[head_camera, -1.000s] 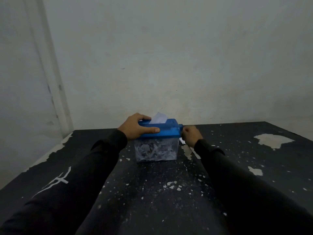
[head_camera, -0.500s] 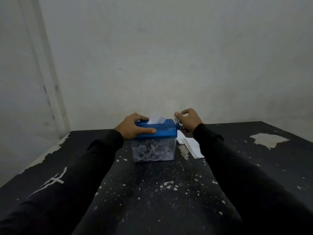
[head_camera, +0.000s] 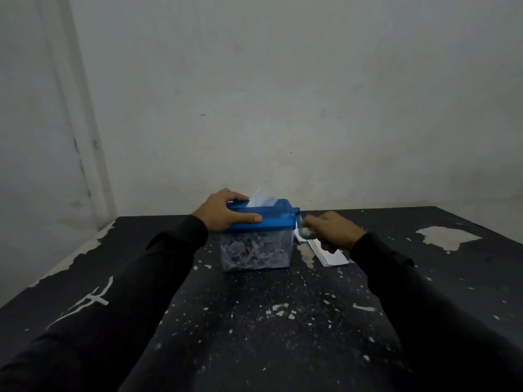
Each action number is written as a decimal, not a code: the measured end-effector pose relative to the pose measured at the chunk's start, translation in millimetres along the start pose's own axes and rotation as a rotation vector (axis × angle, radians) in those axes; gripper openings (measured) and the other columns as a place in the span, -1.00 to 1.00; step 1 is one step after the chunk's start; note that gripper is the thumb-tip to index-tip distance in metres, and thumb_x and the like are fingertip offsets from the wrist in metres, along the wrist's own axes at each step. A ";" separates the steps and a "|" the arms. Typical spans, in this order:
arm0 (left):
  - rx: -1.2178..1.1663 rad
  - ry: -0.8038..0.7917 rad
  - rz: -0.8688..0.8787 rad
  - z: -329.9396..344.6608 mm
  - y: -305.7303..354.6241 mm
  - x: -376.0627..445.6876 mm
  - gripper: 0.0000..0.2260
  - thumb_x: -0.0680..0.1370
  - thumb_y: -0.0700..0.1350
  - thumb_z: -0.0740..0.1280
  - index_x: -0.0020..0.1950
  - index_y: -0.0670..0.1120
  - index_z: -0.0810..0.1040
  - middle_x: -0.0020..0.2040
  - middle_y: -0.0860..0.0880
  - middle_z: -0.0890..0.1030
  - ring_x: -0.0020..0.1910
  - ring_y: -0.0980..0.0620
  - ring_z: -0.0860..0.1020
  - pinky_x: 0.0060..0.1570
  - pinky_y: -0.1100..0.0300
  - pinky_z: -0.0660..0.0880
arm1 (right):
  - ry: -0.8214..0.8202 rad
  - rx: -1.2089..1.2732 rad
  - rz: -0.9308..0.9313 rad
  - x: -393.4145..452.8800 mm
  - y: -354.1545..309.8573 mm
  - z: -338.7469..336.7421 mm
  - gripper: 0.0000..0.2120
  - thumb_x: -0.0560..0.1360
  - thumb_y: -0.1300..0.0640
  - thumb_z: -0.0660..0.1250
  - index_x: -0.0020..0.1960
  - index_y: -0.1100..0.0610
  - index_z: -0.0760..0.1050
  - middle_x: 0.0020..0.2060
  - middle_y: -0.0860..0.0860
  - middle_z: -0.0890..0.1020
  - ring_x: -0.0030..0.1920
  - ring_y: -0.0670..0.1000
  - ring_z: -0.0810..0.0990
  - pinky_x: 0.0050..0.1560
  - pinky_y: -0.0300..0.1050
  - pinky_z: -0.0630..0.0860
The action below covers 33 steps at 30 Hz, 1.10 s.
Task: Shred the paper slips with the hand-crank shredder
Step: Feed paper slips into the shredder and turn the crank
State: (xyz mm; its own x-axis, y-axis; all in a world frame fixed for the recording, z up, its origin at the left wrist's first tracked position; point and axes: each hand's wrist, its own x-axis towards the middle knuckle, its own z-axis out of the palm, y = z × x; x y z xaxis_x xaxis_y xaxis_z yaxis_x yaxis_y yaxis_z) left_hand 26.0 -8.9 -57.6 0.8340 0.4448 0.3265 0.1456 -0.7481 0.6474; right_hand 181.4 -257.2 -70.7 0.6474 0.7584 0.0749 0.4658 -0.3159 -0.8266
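Observation:
A small hand-crank shredder [head_camera: 276, 219] with a blue lid and a clear bin full of white shreds stands on the dark table. A white paper slip [head_camera: 261, 200] sticks up from the slot in the lid. My left hand [head_camera: 223, 212] grips the left end of the lid, thumb along its front edge. My right hand [head_camera: 329, 230] holds the clear crank knob [head_camera: 305, 232] at the shredder's right side, low in its turn. A stack of white paper slips [head_camera: 329, 257] lies flat on the table just right of the shredder, partly under my right hand.
The black table [head_camera: 254, 321] has chipped paint and white flecks. A large bare patch [head_camera: 447, 237] shows at the right. Pale walls close in behind and to the left; the table's left edge [head_camera: 70, 258] runs along the wall.
My right hand has swung the crank from the top of its turn down to the low side. The slip sits a little lower in the slot. The left hand has stayed on the lid.

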 end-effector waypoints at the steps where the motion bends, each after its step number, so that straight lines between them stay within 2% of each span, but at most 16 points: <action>1: 0.001 -0.002 -0.001 0.2 0.4 0.3 -0.36 0.30 0.29 0.57 0.30 0.07 0.57 0.19 0.08 0.49 0.16 0.04 0.48 0.14 0.16 0.38 | -0.062 -0.075 -0.009 -2.4 -0.3 -4.8 -0.65 0.57 -0.07 0.34 -0.28 0.12 0.43 -0.47 0.00 0.39 -0.46 0.00 0.31 -0.38 -0.12 0.33; 4: -0.003 -0.013 -0.001 -1.4 0.2 0.7 -0.28 0.25 0.34 0.55 0.33 0.05 0.57 0.19 0.08 0.49 0.19 0.03 0.49 0.17 0.15 0.38 | -0.163 -0.142 -0.038 -5.7 0.6 -14.6 -0.59 0.57 -0.02 0.41 -0.42 0.06 0.53 -0.48 0.03 0.39 -0.45 0.01 0.33 -0.34 -0.10 0.36; 7: 0.006 -0.029 0.011 -2.4 1.1 0.2 -0.26 0.24 0.35 0.53 0.34 0.04 0.57 0.23 0.06 0.50 0.20 0.03 0.48 0.19 0.14 0.37 | -0.160 0.134 -0.123 -10.1 -2.1 -21.5 -0.62 0.59 -0.09 0.37 -0.24 0.18 0.50 -0.46 0.02 0.27 -0.46 -0.02 0.22 -0.43 -0.16 0.26; 9: 0.014 -0.026 0.017 -3.4 -0.1 0.5 -0.26 0.26 0.35 0.54 0.35 0.04 0.58 0.23 0.06 0.50 0.21 0.03 0.49 0.20 0.14 0.38 | -0.061 0.192 -0.173 -6.2 -13.2 -22.5 -0.56 0.61 -0.14 0.29 -0.19 0.23 0.52 -0.48 -0.01 0.29 -0.48 -0.04 0.23 -0.47 -0.20 0.26; 11: 0.018 -0.028 0.023 -2.9 -2.6 0.2 -0.29 0.28 0.33 0.55 0.34 0.04 0.58 0.21 0.07 0.51 0.20 0.03 0.50 0.22 0.13 0.40 | 0.096 0.150 -0.215 6.5 -23.2 -17.5 -0.55 0.62 -0.17 0.26 -0.18 0.19 0.59 -0.51 -0.06 0.39 -0.50 -0.06 0.31 -0.49 -0.21 0.31; 13: 0.015 -0.021 0.033 -2.7 -3.6 0.7 -0.30 0.28 0.33 0.55 0.34 0.04 0.59 0.18 0.09 0.51 0.19 0.04 0.51 0.22 0.12 0.42 | 0.301 0.150 -0.236 28.4 -28.7 -9.1 -0.63 0.61 -0.17 0.30 -0.14 0.12 0.56 -0.43 -0.05 0.53 -0.46 -0.06 0.42 -0.46 -0.21 0.37; 15: 0.008 -0.019 0.040 -2.3 -4.9 0.5 -0.29 0.27 0.33 0.54 0.33 0.03 0.59 0.16 0.09 0.51 0.17 0.04 0.52 0.21 0.12 0.43 | 0.458 0.252 -0.221 52.2 -28.2 3.2 -0.72 0.58 -0.14 0.36 -0.04 0.08 0.48 -0.26 0.01 0.60 -0.33 -0.04 0.51 -0.39 -0.19 0.42; 18: 0.010 -0.021 0.051 -2.6 -2.6 1.7 -0.29 0.27 0.33 0.54 0.33 0.04 0.59 0.16 0.10 0.50 0.17 0.04 0.51 0.20 0.12 0.42 | 0.566 0.242 -0.178 75.6 -22.6 19.4 -0.76 0.59 -0.04 0.37 -0.08 0.11 0.45 -0.30 0.07 0.60 -0.36 0.02 0.53 -0.45 -0.26 0.45; 19: 0.003 -0.018 0.047 -2.7 -2.3 1.8 -0.30 0.27 0.34 0.53 0.33 0.04 0.59 0.16 0.10 0.50 0.16 0.04 0.51 0.18 0.13 0.41 | 0.565 0.169 -0.137 79.4 -15.8 24.1 -0.74 0.60 -0.03 0.35 -0.12 0.14 0.48 -0.32 0.10 0.60 -0.37 0.04 0.54 -0.45 -0.22 0.50; 21: -0.014 -0.014 0.039 -1.4 -3.6 1.3 -0.29 0.27 0.34 0.53 0.33 0.04 0.59 0.18 0.10 0.50 0.17 0.03 0.50 0.16 0.14 0.39 | 0.475 0.017 -0.044 80.5 5.1 34.6 -0.66 0.64 -0.02 0.29 -0.23 0.17 0.49 -0.29 0.15 0.62 -0.34 0.11 0.57 -0.27 0.04 0.65; 22: -0.022 -0.015 0.037 -0.9 -4.3 1.1 -0.29 0.27 0.34 0.53 0.34 0.04 0.58 0.19 0.09 0.50 0.17 0.03 0.50 0.16 0.14 0.39 | 0.412 -0.020 -0.001 74.5 15.8 39.7 -0.62 0.66 0.00 0.25 -0.28 0.15 0.48 -0.31 0.14 0.61 -0.34 0.10 0.55 -0.22 0.13 0.65; 24: -0.033 -0.018 0.037 0.2 -4.6 2.0 -0.28 0.27 0.34 0.52 0.35 0.04 0.58 0.20 0.08 0.50 0.17 0.03 0.49 0.16 0.14 0.38 | 0.328 -0.018 0.038 54.2 31.4 45.8 -0.54 0.69 -0.02 0.18 -0.35 0.12 0.44 -0.39 0.05 0.56 -0.43 -0.01 0.47 -0.34 -0.01 0.55; 27: -0.016 -0.013 0.038 -1.0 -5.4 5.4 -0.22 0.24 0.38 0.53 0.35 0.02 0.58 0.19 0.08 0.50 0.17 0.03 0.49 0.17 0.14 0.39 | 0.349 0.067 -0.049 13.9 27.4 45.1 -0.49 0.69 -0.08 0.16 -0.39 0.11 0.40 -0.55 -0.10 0.46 -0.58 -0.15 0.33 -0.47 -0.25 0.34; 29: -0.006 -0.014 0.036 -2.1 -5.9 6.7 -0.14 0.18 0.47 0.52 0.35 0.03 0.58 0.18 0.09 0.50 0.18 0.02 0.50 0.18 0.13 0.39 | 0.349 0.168 -0.104 -2.7 13.6 35.4 -0.56 0.68 -0.04 0.18 -0.32 0.14 0.43 -0.54 -0.09 0.44 -0.56 -0.13 0.32 -0.50 -0.25 0.28; 31: -0.008 -0.022 0.035 -1.2 -5.4 5.7 -0.09 0.11 0.50 0.48 0.35 0.04 0.59 0.17 0.12 0.50 0.16 0.03 0.49 0.17 0.13 0.38 | 0.276 0.336 -0.125 -8.6 -1.0 24.5 -0.67 0.66 0.06 0.15 -0.25 0.14 0.43 -0.50 -0.07 0.38 -0.49 -0.05 0.30 -0.46 -0.16 0.27; 33: -0.016 -0.027 0.043 -2.2 -4.4 4.4 -0.10 0.11 0.50 0.47 0.34 0.05 0.59 0.16 0.12 0.50 0.16 0.04 0.49 0.17 0.13 0.37 | 0.215 0.455 -0.151 -2.9 -14.3 14.0 -0.69 0.65 0.11 0.15 -0.24 0.13 0.45 -0.49 -0.08 0.34 -0.49 -0.01 0.28 -0.44 -0.12 0.30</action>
State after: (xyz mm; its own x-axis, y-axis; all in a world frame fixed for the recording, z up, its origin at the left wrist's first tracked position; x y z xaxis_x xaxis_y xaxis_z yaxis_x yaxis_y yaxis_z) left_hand 27.9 -2.6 -57.5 0.8534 0.3988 0.3356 0.1009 -0.7581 0.6443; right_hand 164.5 -246.9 -67.0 0.7249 0.6273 0.2847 0.2847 0.1036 -0.9530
